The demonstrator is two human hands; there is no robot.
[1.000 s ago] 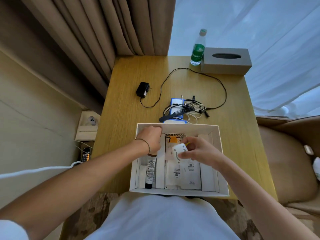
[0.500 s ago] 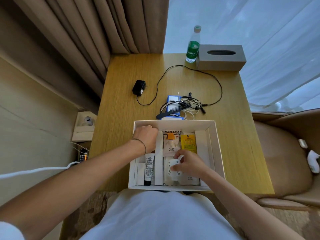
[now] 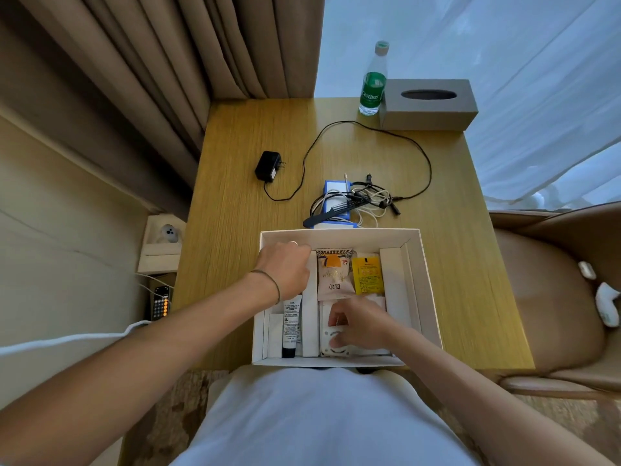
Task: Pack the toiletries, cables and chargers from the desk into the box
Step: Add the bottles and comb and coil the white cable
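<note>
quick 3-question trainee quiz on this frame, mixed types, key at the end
1. True or false: the black power adapter is already inside the box.
2. Which hand is on the white device at the near end of the box: A) left hand B) right hand?
3. What black item lies on top of the blue case behind the box?

Key: 1 false, it lies on the desk. 2 B. 3 the comb.
</note>
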